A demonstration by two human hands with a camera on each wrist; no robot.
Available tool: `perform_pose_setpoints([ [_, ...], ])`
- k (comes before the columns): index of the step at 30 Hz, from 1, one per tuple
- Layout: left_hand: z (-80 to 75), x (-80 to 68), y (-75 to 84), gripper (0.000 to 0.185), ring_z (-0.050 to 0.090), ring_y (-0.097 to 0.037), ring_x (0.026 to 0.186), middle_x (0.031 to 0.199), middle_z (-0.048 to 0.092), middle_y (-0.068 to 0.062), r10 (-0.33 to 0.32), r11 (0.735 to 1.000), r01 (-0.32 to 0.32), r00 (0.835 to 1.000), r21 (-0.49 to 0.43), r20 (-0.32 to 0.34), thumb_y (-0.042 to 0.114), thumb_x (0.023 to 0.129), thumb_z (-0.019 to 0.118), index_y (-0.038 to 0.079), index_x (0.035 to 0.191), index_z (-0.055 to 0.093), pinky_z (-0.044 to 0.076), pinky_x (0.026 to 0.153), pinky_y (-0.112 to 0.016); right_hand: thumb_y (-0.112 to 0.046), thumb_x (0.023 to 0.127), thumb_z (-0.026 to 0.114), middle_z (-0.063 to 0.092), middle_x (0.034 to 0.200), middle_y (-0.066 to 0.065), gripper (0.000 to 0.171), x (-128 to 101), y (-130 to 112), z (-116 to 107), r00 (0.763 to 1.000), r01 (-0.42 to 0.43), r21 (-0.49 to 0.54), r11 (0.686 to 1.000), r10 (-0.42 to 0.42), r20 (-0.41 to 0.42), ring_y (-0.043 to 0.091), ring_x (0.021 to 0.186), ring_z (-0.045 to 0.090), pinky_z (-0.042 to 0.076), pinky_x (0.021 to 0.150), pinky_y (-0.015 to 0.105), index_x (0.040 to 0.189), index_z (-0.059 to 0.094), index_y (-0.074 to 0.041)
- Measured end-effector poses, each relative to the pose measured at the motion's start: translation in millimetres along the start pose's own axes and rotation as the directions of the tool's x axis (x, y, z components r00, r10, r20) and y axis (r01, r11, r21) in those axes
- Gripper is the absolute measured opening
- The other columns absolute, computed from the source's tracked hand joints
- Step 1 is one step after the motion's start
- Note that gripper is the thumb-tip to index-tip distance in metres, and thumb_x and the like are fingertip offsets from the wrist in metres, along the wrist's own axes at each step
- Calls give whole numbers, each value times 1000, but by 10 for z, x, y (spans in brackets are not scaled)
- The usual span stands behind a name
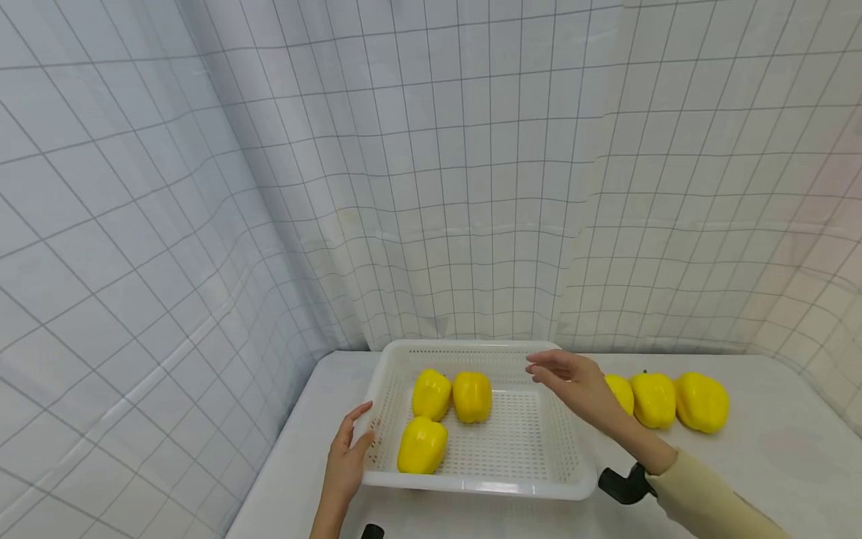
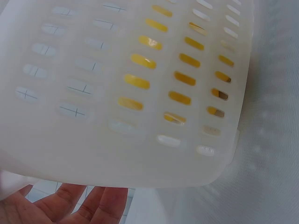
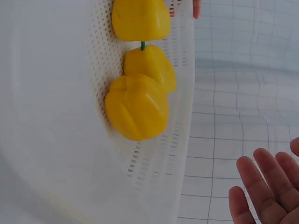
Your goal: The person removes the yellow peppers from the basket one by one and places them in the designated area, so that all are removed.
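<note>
A white perforated basket (image 1: 532,479) sits on the white table (image 1: 774,464), near its left edge, in front of a grid-patterned curtain (image 1: 431,165). Three yellow bell peppers lie inside it: two side by side toward the back, the left one (image 1: 431,394) touching the right one (image 1: 472,397), and a third (image 1: 422,445) closer to the front left corner. Three more yellow peppers (image 1: 700,402) stand in a row on the table just right of the basket, the nearest partly hidden behind the right wrist. The left hand (image 1: 346,460) rests against the basket's left wall, thumb up at the rim and fingers straight along the outside; the left wrist view shows the fingers (image 2: 70,205) flat under the slotted wall (image 2: 140,93), with yellow showing through the slots. The right hand (image 1: 572,382) hovers over the basket's back right corner, fingers loosely extended and holding nothing. A cream sleeve (image 1: 707,498) covers the right forearm, and a black strap (image 1: 622,485) at the wrist is hard to make out.
</note>
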State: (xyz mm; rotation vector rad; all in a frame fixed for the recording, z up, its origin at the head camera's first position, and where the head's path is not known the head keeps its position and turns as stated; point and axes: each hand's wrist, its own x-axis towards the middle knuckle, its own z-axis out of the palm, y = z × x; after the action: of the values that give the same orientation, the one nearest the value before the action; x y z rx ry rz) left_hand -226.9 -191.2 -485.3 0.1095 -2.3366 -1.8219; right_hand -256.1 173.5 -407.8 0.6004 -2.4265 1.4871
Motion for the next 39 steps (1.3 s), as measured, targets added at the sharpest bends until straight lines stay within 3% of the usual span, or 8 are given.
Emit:
perform_pose_setpoints([
  [7,-4,-2,6,45,40,-34,126,144,40,-16,6,1000,-6,1000,14,-9,2,93,49,12,137,49,36,97,-54,-19,91,64,68,103,5,23,163,7,122,997,-38,-64,997,43,69,19,89,65,52,76,32,109,67,-6],
  [13,-6,-6,12,45,43,-34,124,144,40,-16,1,1000,-1,1000,7,-7,2,93,48,12,137,49,38,95,-53,-23,91,64,67,103,5,28,307,33,214,986,-61,-131,990,80,148,20,87,63,52,72,33,111,66,-5],
  [18,-6,-12,23,45,44,-34,122,144,39,-16,1,1000,-1,1000,2,0,2,94,48,13,137,48,40,94,-51,-26,90,65,67,104,6,32,428,65,296,974,-121,-182,976,151,166,21,87,63,52,71,34,114,66,-6],
  [23,0,-15,25,45,44,-35,122,144,39,-16,-3,1000,3,1000,4,0,3,94,48,13,137,48,41,94,-52,-33,87,66,64,111,11,42,528,107,389,953,-189,-208,960,230,195,26,94,62,52,73,36,118,63,-5],
  [29,-4,-12,11,44,37,-35,128,145,39,-16,1,1000,-1,1000,10,-6,2,93,48,12,137,49,33,99,-56,-39,84,69,59,121,20,56,591,135,505,926,-227,-244,943,286,244,31,102,58,50,79,41,125,57,-2],
  [39,-6,-19,20,44,38,-36,128,144,39,-17,12,1000,-12,1000,12,-11,2,93,49,11,136,49,32,100,-55,-44,79,73,58,119,17,66,665,217,740,896,-257,-344,903,356,266,31,104,55,47,83,45,125,55,-1],
])
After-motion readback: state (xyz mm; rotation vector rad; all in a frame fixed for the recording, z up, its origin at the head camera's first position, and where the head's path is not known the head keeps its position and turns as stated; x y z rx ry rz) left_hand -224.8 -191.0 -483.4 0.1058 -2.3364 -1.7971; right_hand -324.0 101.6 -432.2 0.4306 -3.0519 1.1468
